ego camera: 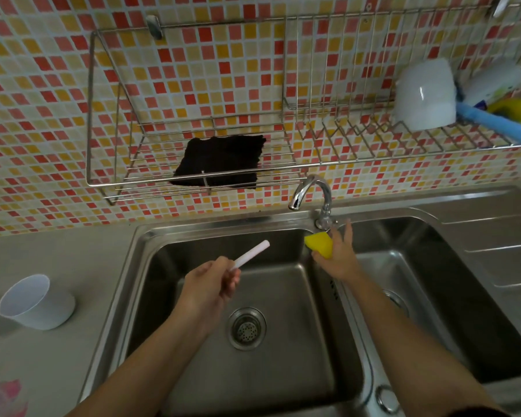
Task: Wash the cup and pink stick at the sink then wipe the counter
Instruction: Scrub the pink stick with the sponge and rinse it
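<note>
My left hand (211, 284) is closed around the lower end of a pale pink stick (253, 253), which points up and to the right over the left sink basin (292, 350). My right hand (337, 256) holds a yellow sponge (320, 244) just below the base of the chrome faucet (313, 194), with its fingers stretched toward the faucet base. No water is visible running. A white cup (36, 302) stands on the grey counter (42, 362) left of the sink, apart from both hands.
A wire rack (109, 182) on the tiled wall holds a black cloth (220, 161). A second rack at upper right holds an upturned white mug (424, 94), a blue brush and bottles. The right basin (451, 296) and drainboard lie to the right. Something pink shows at the lower left corner.
</note>
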Action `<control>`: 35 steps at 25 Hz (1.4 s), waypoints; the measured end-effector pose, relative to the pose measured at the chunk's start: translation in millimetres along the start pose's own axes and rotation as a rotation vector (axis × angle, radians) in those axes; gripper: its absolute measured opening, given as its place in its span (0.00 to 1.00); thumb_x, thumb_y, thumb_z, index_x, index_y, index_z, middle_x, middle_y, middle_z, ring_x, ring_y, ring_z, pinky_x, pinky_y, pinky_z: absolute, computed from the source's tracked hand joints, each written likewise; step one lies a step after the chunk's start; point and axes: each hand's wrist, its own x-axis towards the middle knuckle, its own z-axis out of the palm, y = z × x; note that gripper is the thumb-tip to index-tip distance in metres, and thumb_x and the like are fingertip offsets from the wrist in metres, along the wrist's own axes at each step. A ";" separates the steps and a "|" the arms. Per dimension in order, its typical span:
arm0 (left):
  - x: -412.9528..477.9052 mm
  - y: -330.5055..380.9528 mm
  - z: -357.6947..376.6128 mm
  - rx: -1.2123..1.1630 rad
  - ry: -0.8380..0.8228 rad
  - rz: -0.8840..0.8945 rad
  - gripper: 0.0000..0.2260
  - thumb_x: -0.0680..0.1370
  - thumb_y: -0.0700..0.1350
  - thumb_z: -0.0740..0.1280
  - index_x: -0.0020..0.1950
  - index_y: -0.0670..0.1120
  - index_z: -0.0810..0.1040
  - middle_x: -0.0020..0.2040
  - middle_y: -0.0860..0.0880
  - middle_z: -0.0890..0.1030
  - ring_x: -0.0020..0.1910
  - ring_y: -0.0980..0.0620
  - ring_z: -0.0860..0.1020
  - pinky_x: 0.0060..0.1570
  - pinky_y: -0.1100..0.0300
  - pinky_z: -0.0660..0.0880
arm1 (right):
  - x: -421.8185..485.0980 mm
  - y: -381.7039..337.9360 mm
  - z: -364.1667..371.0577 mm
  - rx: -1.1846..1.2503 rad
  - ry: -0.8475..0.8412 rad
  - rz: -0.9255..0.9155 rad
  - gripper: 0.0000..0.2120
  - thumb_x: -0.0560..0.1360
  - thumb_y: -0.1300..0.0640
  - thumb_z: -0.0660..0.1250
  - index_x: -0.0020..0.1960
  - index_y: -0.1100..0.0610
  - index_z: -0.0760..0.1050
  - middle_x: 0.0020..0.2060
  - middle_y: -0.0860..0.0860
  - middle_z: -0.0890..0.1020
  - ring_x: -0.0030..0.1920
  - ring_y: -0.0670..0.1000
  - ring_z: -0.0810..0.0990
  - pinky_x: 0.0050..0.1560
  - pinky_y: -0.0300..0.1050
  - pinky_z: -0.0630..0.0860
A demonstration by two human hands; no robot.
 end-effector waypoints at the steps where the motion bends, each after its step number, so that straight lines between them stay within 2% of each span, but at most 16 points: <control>1: 2.7 -1.7 -0.1 0.002 0.010 0.005 0.10 0.77 0.38 0.62 0.54 0.33 0.76 0.34 0.45 0.76 0.32 0.55 0.72 0.36 0.64 0.71 | 6.8 -2.1 -1.6 -0.008 -0.017 -0.031 0.40 0.69 0.57 0.73 0.75 0.57 0.55 0.75 0.58 0.41 0.74 0.60 0.54 0.67 0.45 0.61; 5: 10.2 -4.9 1.4 0.013 0.016 0.029 0.10 0.77 0.37 0.63 0.54 0.32 0.75 0.34 0.45 0.76 0.32 0.54 0.73 0.36 0.64 0.71 | 20.1 -14.2 11.3 -0.172 -0.030 -0.162 0.42 0.71 0.53 0.70 0.75 0.60 0.50 0.74 0.57 0.56 0.71 0.61 0.62 0.69 0.53 0.62; 9: 15.3 -7.2 3.2 -0.002 0.044 0.052 0.09 0.77 0.37 0.63 0.53 0.33 0.76 0.34 0.45 0.77 0.32 0.55 0.73 0.36 0.64 0.72 | 16.3 -28.1 22.5 -0.214 -0.011 -0.186 0.38 0.74 0.51 0.66 0.75 0.62 0.50 0.76 0.54 0.51 0.72 0.58 0.59 0.69 0.47 0.59; 11: 17.8 -7.5 -1.7 -0.013 0.062 0.065 0.09 0.77 0.37 0.63 0.53 0.33 0.76 0.34 0.45 0.77 0.32 0.55 0.74 0.36 0.64 0.73 | 12.6 -28.1 23.1 -0.205 0.000 -0.218 0.35 0.75 0.51 0.66 0.75 0.59 0.53 0.76 0.55 0.49 0.73 0.58 0.57 0.69 0.49 0.61; 14: 26.4 -10.9 -4.4 -0.053 0.081 0.047 0.09 0.76 0.37 0.63 0.54 0.33 0.76 0.34 0.45 0.78 0.31 0.56 0.75 0.33 0.67 0.74 | 11.7 -24.2 18.9 -0.140 0.063 -0.193 0.30 0.76 0.51 0.64 0.74 0.55 0.56 0.74 0.58 0.54 0.72 0.60 0.59 0.68 0.54 0.64; 16: 33.1 -12.2 6.3 -0.087 0.051 -0.002 0.09 0.77 0.37 0.63 0.53 0.34 0.76 0.35 0.45 0.78 0.31 0.56 0.75 0.31 0.68 0.75 | 6.9 -31.4 13.9 -0.012 0.118 -0.190 0.26 0.78 0.51 0.60 0.74 0.54 0.57 0.70 0.58 0.61 0.68 0.58 0.65 0.64 0.49 0.67; 18: 42.5 -12.6 26.9 -0.106 -0.003 -0.057 0.07 0.77 0.36 0.63 0.53 0.34 0.76 0.37 0.44 0.78 0.33 0.55 0.76 0.31 0.69 0.77 | -1.6 -43.3 11.9 0.070 0.157 -0.167 0.24 0.80 0.52 0.55 0.74 0.55 0.56 0.69 0.58 0.63 0.66 0.55 0.66 0.59 0.37 0.63; 20: 55.6 -14.0 51.1 -0.115 -0.043 -0.104 0.06 0.77 0.35 0.63 0.51 0.33 0.76 0.38 0.42 0.79 0.33 0.55 0.77 0.29 0.70 0.77 | -10.5 -51.7 16.8 0.085 0.220 -0.166 0.23 0.82 0.53 0.51 0.75 0.55 0.54 0.70 0.57 0.62 0.67 0.53 0.65 0.59 0.34 0.59; 22: 67.4 -15.7 73.2 -0.142 -0.075 -0.163 0.05 0.77 0.34 0.63 0.46 0.33 0.77 0.35 0.42 0.79 0.31 0.55 0.77 0.27 0.70 0.76 | -19.6 -57.9 27.2 0.077 0.254 -0.259 0.23 0.81 0.49 0.47 0.75 0.52 0.51 0.70 0.59 0.59 0.68 0.55 0.64 0.66 0.42 0.60; 24: 75.0 -17.7 86.5 -0.182 -0.100 -0.206 0.07 0.77 0.34 0.62 0.42 0.33 0.76 0.27 0.44 0.79 0.24 0.56 0.77 0.23 0.70 0.74 | -22.2 -52.8 32.2 0.027 0.214 -0.327 0.25 0.80 0.44 0.43 0.75 0.51 0.49 0.68 0.62 0.60 0.66 0.57 0.65 0.68 0.50 0.64; 27: 80.1 -16.1 89.4 -0.224 -0.134 -0.289 0.08 0.77 0.35 0.62 0.41 0.33 0.75 0.22 0.45 0.76 0.19 0.57 0.73 0.19 0.71 0.70 | -14.4 -40.6 24.8 -0.067 0.224 -0.328 0.27 0.80 0.44 0.41 0.74 0.57 0.55 0.65 0.68 0.66 0.62 0.63 0.70 0.60 0.53 0.69; 29: 82.2 -11.7 87.7 -0.280 -0.166 -0.341 0.08 0.78 0.35 0.60 0.42 0.33 0.75 0.22 0.45 0.75 0.18 0.57 0.72 0.19 0.71 0.70 | -11.0 -42.0 22.4 -0.075 0.235 -0.288 0.28 0.80 0.43 0.40 0.74 0.57 0.55 0.65 0.68 0.66 0.61 0.64 0.71 0.59 0.56 0.72; 31: 86.0 -7.3 85.9 -0.344 -0.156 -0.359 0.08 0.78 0.35 0.59 0.41 0.36 0.73 0.21 0.45 0.74 0.18 0.57 0.72 0.18 0.71 0.69 | -10.9 -43.6 24.9 -0.131 0.184 -0.367 0.26 0.80 0.44 0.39 0.74 0.55 0.54 0.66 0.66 0.66 0.61 0.64 0.71 0.57 0.59 0.74; 32: 87.2 -6.0 84.7 -0.357 -0.150 -0.366 0.08 0.78 0.35 0.59 0.40 0.36 0.73 0.21 0.45 0.74 0.18 0.57 0.72 0.17 0.71 0.69 | -9.8 -42.5 25.9 -0.156 0.159 -0.402 0.26 0.80 0.44 0.39 0.74 0.54 0.53 0.67 0.64 0.66 0.61 0.64 0.71 0.57 0.60 0.74; 35: 85.8 -2.9 82.7 -0.357 -0.176 -0.399 0.08 0.78 0.35 0.59 0.42 0.34 0.74 0.22 0.45 0.74 0.18 0.56 0.72 0.18 0.71 0.69 | -2.8 -43.2 24.1 -0.079 0.186 -0.273 0.30 0.79 0.42 0.38 0.75 0.56 0.53 0.68 0.64 0.64 0.65 0.63 0.67 0.62 0.59 0.70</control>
